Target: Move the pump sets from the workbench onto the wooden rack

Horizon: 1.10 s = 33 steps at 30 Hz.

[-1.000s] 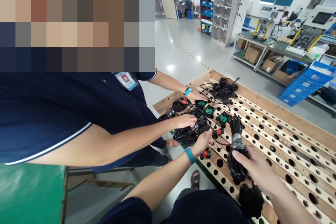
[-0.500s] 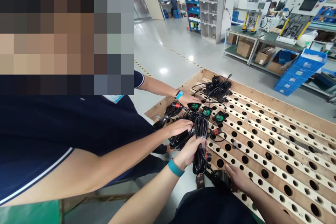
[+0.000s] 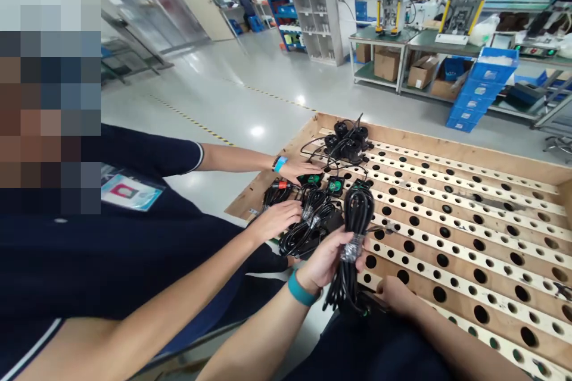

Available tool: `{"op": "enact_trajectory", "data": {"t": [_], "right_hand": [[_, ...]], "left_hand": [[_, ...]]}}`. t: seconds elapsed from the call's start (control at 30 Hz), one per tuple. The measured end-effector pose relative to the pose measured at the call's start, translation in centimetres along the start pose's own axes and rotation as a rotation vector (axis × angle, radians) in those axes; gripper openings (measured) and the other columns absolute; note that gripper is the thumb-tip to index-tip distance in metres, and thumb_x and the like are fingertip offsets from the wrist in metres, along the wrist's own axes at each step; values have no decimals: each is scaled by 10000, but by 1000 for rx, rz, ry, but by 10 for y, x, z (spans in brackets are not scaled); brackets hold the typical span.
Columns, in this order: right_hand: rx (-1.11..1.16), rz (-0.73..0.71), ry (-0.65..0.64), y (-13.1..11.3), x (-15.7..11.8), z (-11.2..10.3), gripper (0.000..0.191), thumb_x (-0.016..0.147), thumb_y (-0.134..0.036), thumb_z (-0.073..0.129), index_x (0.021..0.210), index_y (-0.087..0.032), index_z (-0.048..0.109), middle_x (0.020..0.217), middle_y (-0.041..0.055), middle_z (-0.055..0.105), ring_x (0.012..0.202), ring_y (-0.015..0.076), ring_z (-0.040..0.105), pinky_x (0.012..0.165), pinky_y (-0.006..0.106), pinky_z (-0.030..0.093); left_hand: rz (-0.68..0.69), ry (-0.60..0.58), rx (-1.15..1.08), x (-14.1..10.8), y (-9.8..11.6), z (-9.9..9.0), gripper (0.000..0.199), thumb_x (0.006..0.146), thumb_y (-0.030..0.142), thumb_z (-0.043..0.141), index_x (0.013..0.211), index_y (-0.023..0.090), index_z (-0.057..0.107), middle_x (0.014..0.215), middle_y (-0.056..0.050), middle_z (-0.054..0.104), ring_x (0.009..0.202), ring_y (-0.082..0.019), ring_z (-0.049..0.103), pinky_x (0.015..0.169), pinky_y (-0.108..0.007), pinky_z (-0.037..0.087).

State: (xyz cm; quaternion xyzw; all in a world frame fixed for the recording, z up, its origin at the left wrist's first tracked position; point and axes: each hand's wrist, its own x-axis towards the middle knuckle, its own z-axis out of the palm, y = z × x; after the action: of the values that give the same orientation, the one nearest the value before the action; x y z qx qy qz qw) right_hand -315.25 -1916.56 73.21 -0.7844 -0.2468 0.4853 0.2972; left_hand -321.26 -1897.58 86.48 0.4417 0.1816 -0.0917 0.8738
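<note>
We hold a tied bundle of black cable [image 3: 358,211] over the near edge of the wooden table [image 3: 447,152], with the fingers of our left hand [image 3: 328,259] wrapped around its clear wrap [image 3: 351,247]. Our right hand [image 3: 397,296] is low, just beside a dark lump [image 3: 373,302] near our shirt [image 3: 393,345]; it is too dark there, so we can't tell if those fingers grip it. If the wrap is loose, the loops could slip out and flop open. If the lump is joined to the cable, pulling our hands apart could tug the wire. A co-worker's hand [image 3: 279,218] is at the other cable bundles [image 3: 297,238], so ours could bump it or snag a loop. Tipping ours forward could knock the green-faced parts [image 3: 334,186].
</note>
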Motion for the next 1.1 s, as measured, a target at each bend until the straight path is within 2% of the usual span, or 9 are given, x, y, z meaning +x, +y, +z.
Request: {"op": "enact_trajectory", "data": {"t": [0.13, 0.23, 0.3, 0.4, 0.5, 0.67, 0.8, 0.97, 1.1], "right_hand": [[-129, 25, 222, 5, -42, -12, 98, 743, -207, 632, 652, -184, 660, 663, 37, 645, 689, 201, 612, 628, 283, 409], [-53, -66, 402, 3, -59, -32, 231, 840, -249, 528, 946, -191, 724, 789, 49, 708, 717, 219, 651, 687, 317, 465], [-16, -155, 548, 0, -55, -42, 370, 899, -298, 462, 1172, -179, 682, 938, 75, 734, 805, 243, 680, 761, 349, 500], [13, -226, 711, 0, -31, -48, 508, 908, -293, 430, 1380, -173, 574, 1183, 103, 706, 979, 268, 688, 869, 380, 521], [61, -228, 806, 12, 2, -48, 557, 895, -286, 426, 1425, -149, 526, 1246, 114, 685, 1091, 279, 665, 968, 411, 508], [171, -194, 729, 35, 48, -38, 558, 892, -291, 400, 1398, -81, 507, 1244, 150, 678, 1205, 269, 613, 1072, 426, 459], [40, -100, 590, 21, 66, -30, 512, 940, -439, 445, 1294, -87, 557, 1181, 178, 682, 1105, 312, 647, 998, 443, 484], [-218, 149, 558, -21, 80, -30, 818, 893, -769, 457, 1214, -21, 531, 1143, 274, 647, 1091, 414, 631, 923, 482, 499], [-269, 220, 600, -39, 90, -30, 825, 859, -749, 552, 1216, -6, 502, 1163, 287, 628, 1106, 423, 623, 909, 473, 505]], "left_hand": [[34, 202, 176, 3, -3, -35, 429, 804, 535, 670, 1031, 187, 562, 828, -44, 684, 583, -151, 629, 503, -252, 479], [-42, 229, 378, 14, -11, -51, 423, 780, 431, 727, 1060, 186, 525, 901, -36, 688, 547, -126, 624, 493, -242, 494], [-47, 168, 486, 26, -14, -48, 429, 787, 376, 723, 1117, 179, 533, 913, -35, 677, 527, -118, 610, 489, -247, 500], [98, 62, 496, 49, -22, -36, 641, 836, 363, 688, 1409, 233, 432, 1016, -59, 672, 604, -135, 637, 567, -273, 543], [179, 113, 542, 76, -44, -37, 757, 874, 356, 640, 1536, 250, 290, 1002, -78, 680, 683, -183, 662, 630, -309, 561], [153, 389, 765, 106, -103, -67, 623, 883, 189, 528, 1478, 105, 365, 1169, -185, 672, 1049, -282, 666, 985, -453, 517], [310, 483, 1039, 92, -120, -88, 591, 938, 168, 403, 1518, 77, 340, 1374, -231, 566, 1317, -297, 525, 1144, -477, 390], [335, 118, 1439, 48, -117, -129, 637, 914, 283, 563, 1519, 187, 387, 1417, -183, 541, 1323, -339, 502, 1144, -534, 380], [238, 14, 1646, 34, -116, -156, 747, 856, 532, 686, 1478, 195, 445, 1181, -177, 619, 1135, -376, 595, 990, -554, 481]]}}
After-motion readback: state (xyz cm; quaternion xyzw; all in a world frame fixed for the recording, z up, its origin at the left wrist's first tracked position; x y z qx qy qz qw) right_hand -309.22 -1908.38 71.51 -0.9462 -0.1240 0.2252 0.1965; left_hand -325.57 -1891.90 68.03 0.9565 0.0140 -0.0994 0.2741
